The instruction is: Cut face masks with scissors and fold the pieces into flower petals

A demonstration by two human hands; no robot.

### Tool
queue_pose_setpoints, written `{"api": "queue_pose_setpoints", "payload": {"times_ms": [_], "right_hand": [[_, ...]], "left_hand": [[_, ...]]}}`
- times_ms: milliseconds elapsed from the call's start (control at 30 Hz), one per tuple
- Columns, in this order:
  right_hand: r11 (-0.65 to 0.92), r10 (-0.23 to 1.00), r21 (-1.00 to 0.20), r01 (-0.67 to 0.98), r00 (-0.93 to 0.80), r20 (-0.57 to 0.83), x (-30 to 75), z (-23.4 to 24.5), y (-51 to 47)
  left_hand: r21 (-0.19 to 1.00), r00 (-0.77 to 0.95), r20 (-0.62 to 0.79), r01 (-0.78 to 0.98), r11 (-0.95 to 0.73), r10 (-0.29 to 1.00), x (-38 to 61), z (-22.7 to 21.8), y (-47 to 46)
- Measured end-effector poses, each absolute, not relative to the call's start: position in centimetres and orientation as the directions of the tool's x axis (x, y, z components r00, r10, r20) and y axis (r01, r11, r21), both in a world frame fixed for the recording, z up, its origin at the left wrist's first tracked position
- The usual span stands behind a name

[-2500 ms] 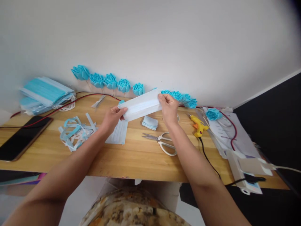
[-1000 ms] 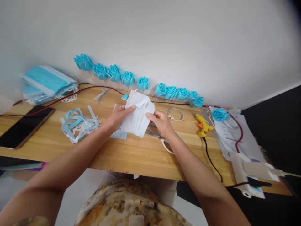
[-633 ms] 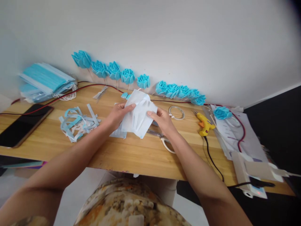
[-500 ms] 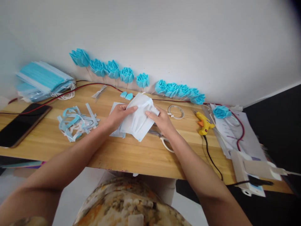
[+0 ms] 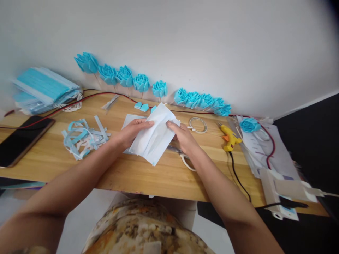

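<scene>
A white pleated mask sheet [image 5: 153, 137] is held just above the wooden table [image 5: 148, 176], opened out and tilted with one corner pointing toward me. My left hand [image 5: 131, 132] grips its left edge, thumb on top. My right hand [image 5: 182, 135] pinches its right edge. Under the sheet lies another pale blue mask piece [image 5: 128, 121]. White-handled scissors [image 5: 185, 160] lie on the table just below my right hand, partly hidden by it.
Blue fabric roses [image 5: 124, 76] line the wall. Left: cut strips [image 5: 82, 137], a mask stack [image 5: 43, 90], a phone [image 5: 21, 139]. Right: a tape ring [image 5: 198, 124], a yellow glue gun [image 5: 230, 137], papers [image 5: 265, 148], a power strip [image 5: 280, 197]. A red cable [image 5: 79, 102] crosses the back.
The long folded strip I held up by the wall has been opened into a wide sheet and lowered toward the table. My hands have come closer together.
</scene>
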State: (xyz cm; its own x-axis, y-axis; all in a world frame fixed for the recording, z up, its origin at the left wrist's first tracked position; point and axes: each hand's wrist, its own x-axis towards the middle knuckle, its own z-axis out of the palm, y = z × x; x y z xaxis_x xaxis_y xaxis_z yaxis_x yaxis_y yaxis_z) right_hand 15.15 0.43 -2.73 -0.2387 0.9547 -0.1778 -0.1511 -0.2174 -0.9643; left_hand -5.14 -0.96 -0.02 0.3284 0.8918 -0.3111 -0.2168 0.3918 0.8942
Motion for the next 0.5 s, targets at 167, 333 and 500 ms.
{"api": "queue_pose_setpoints", "payload": {"times_ms": [167,333,500], "right_hand": [[-0.203,0.956,-0.949,-0.243,-0.26,-0.138,15.3,-1.9,0.6],[-0.07,0.992,-0.98,-0.185,-0.117,-0.049,15.6,-1.5,0.8],[-0.018,0.998,-0.981,-0.191,0.062,-0.031,15.6,-1.4,1.2]], "left_hand": [[0.876,0.327,-0.331,-0.241,0.417,0.885,-5.4,-0.2,-0.7],[0.89,0.385,-0.316,-0.196,0.412,0.867,-5.1,-0.7,-0.6],[0.906,0.375,-0.198,-0.282,0.315,0.905,-4.9,-0.9,-0.4]]}}
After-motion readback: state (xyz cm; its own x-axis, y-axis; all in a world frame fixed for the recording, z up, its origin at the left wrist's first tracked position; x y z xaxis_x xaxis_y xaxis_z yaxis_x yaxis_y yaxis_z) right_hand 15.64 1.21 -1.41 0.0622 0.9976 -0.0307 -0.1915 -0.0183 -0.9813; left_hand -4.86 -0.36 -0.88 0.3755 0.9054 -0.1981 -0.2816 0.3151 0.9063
